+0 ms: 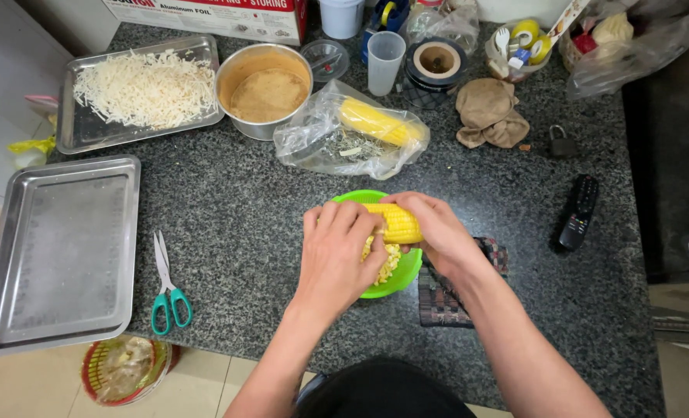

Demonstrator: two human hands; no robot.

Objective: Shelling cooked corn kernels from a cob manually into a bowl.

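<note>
your left hand [336,251] curls its fingers over the near end of the corn cob [393,222], which lies crosswise, long axis left to right, above the green bowl [400,280] of kernels; your right hand [436,232] grips its far end.

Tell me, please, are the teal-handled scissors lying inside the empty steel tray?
No, the teal-handled scissors lie on the granite counter, just right of the empty steel tray.

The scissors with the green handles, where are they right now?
The scissors lie flat on the dark counter, left of the green bowl and just right of the empty steel tray.
</note>
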